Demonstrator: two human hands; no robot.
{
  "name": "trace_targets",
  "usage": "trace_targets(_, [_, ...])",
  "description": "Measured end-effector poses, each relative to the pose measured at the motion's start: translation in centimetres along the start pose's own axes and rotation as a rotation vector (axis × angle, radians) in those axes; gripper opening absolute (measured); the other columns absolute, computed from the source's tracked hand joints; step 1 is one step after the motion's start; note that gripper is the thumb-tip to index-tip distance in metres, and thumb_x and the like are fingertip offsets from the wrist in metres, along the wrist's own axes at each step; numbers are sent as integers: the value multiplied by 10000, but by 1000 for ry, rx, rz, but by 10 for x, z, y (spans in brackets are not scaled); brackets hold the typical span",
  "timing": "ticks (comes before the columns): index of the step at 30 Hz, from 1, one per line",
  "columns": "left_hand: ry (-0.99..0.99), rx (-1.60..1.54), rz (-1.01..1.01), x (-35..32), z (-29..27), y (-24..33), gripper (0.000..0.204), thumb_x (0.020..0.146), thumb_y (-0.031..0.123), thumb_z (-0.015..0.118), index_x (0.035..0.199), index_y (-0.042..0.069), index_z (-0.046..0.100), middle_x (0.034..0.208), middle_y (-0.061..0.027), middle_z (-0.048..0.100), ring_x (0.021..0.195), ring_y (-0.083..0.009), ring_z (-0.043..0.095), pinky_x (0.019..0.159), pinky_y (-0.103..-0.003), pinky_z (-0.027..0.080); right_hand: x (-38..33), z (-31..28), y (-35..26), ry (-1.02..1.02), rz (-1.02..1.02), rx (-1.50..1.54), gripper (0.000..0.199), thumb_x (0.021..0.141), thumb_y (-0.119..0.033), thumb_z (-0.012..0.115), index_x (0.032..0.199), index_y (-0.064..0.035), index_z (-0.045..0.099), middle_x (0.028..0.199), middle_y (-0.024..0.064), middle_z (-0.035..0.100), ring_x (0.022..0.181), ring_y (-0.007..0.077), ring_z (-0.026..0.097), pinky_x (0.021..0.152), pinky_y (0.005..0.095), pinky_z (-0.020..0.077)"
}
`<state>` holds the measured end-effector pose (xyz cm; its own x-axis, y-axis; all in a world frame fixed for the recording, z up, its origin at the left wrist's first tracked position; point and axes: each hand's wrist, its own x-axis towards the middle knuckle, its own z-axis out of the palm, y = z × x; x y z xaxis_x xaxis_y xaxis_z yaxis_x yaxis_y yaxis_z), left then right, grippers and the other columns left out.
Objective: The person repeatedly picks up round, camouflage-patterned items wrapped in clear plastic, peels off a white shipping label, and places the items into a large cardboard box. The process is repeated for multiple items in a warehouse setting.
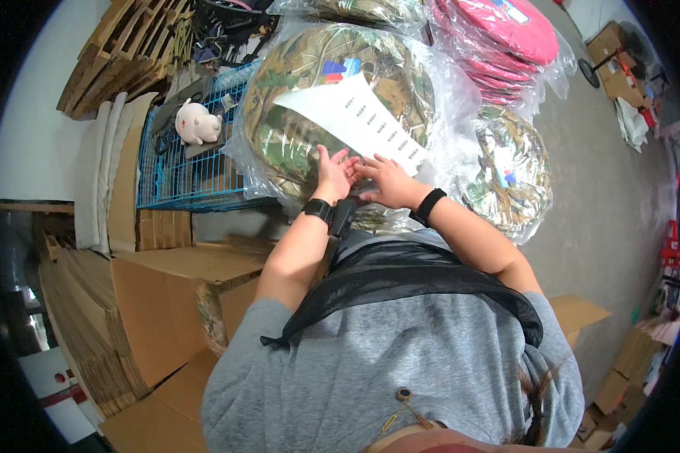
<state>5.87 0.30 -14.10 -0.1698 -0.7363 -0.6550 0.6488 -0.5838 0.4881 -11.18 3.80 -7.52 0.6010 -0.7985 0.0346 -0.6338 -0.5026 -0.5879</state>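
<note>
A large round camouflage-patterned cushion-like item (279, 143) lies in clear plastic in front of me. On top of it rests a white sheet of printed labels (359, 113), its left corner pointed. My left hand (334, 175) is just below the sheet, palm partly turned up, thumb and half-bent fingers apart. My right hand (389, 183) comes in from the right with its fingers spread, fingertips meeting those of the left hand over the wrapped item's near edge. Nothing can be made out between the fingers. Blue and red tags (341, 70) show beyond the sheet.
A smaller wrapped camouflage item (506, 174) sits at right, below stacked pink wrapped items (506, 30). A blue wire cage (196, 177) with a white plush toy (198, 123) stands left. Open cardboard boxes (159, 317) are near left; wooden pallets (125, 57) lean far left.
</note>
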Motion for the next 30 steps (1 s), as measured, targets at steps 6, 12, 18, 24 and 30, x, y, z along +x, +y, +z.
trace_targets(6, [84,357,190,-1,-3,-5,445,838,240,560,1196,47,380,900,-52,557,774,-165,552,664,-299,445,2,24,53,312,144,76,549,641,-141,668,1153,-38,500,1185,225,467,1114,390,418,966,410,337])
trace_targets(12, [76,699,237,6,19,-5,500,789,109,575,1230,-2,369,1019,-65,535,857,-131,526,656,-260,429,1,32,114,99,448,281,517,639,-113,646,1091,70,476,965,248,580,923,360,561,817,380,453])
trace_targets(18, [241,735,376,13,14,2,579,739,20,601,1240,-65,323,907,-121,562,794,-180,573,604,-279,467,-8,38,68,53,404,615,669,646,-154,704,1212,48,410,948,173,593,847,239,585,756,328,466])
trace_targets(24, [339,1149,579,31,-24,15,264,715,-16,631,966,-45,553,764,-74,611,671,-142,574,608,-252,462,-10,58,82,1,388,1028,582,704,1,634,1241,9,408,1008,84,583,861,169,567,774,284,456])
trace_targets(30, [221,1151,694,28,-10,7,294,729,-13,618,1008,-24,528,744,-39,592,641,-117,550,590,-237,450,-6,65,106,-36,430,953,481,711,-33,641,1163,0,481,971,52,590,883,134,537,806,275,414])
